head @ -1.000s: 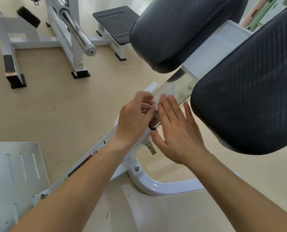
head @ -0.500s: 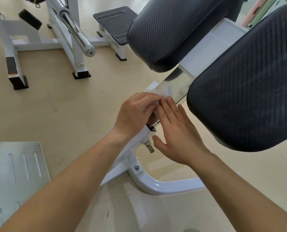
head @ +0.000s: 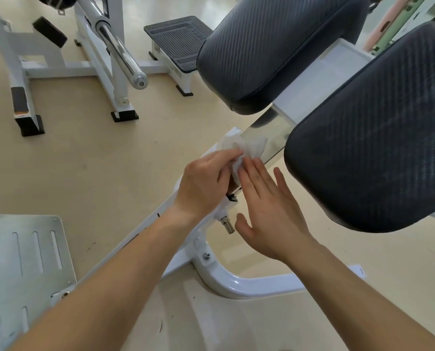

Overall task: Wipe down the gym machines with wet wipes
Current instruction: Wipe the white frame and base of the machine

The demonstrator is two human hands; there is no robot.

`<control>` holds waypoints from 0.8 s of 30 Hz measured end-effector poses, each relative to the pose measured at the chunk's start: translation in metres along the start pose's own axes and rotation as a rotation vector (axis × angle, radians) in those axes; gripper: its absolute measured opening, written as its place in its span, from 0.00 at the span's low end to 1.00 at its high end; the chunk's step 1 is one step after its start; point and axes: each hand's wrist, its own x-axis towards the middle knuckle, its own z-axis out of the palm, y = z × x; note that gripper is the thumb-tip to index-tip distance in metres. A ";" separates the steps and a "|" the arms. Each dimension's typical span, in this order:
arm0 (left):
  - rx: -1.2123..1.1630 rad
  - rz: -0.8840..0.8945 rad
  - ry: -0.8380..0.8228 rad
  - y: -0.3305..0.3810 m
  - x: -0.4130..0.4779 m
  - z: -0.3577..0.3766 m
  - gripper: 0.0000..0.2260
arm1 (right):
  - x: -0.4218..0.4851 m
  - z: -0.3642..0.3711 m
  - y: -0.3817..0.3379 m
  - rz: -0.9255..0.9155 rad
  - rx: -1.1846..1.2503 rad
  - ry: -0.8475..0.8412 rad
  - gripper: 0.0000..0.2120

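The fingers (head: pixel 226 158) of the left hand (head: pixel 203 186) are curled over the near edge of the wet wipe (head: pixel 249 146), bunching and pinching it; we take this as the grip that drives the cloth. The fingers (head: pixel 255 178) of the right hand (head: pixel 272 214) lie straight and slightly spread, tips on the same crumpled edge and holding nothing; we judge they are there to press the wipe flat so it meets the metal rather than riding as a ball; the right thumb stands away from the palm, free.

The wipe lies on the lower end of the steel rail (head: pixel 274 133), the polished strip we use as our landmark, with most of its white bulk just beyond both hands; we think it sits there because that strip is the surface being cleaned at this step. Overhanging the rail on its right is the near pad (head: pixel 376 138); the far pad (head: pixel 262 46) sits past the rail's upper end; both crowd the rail, which would explain why the hands come in from its lower end. Just below the rail, under the hands, an adjustment pin (head: pixel 227 224) juts from the white frame (head: pixel 236 281); a careless downward stroke could catch it. Well left of the rail stands a chrome bar (head: pixel 125 57) on another machine.
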 end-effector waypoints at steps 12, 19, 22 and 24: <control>0.161 0.152 -0.545 -0.006 0.017 -0.008 0.26 | -0.024 -0.002 -0.007 0.095 -0.011 0.149 0.36; 0.227 0.272 -0.600 0.008 0.059 0.006 0.25 | -0.043 0.012 -0.013 0.240 0.003 0.205 0.34; 0.228 0.278 -0.629 -0.012 0.031 -0.009 0.25 | -0.045 0.015 -0.014 0.256 -0.001 0.187 0.34; 0.216 0.236 -0.645 -0.022 0.017 -0.015 0.25 | -0.046 0.017 -0.015 0.250 -0.013 0.171 0.34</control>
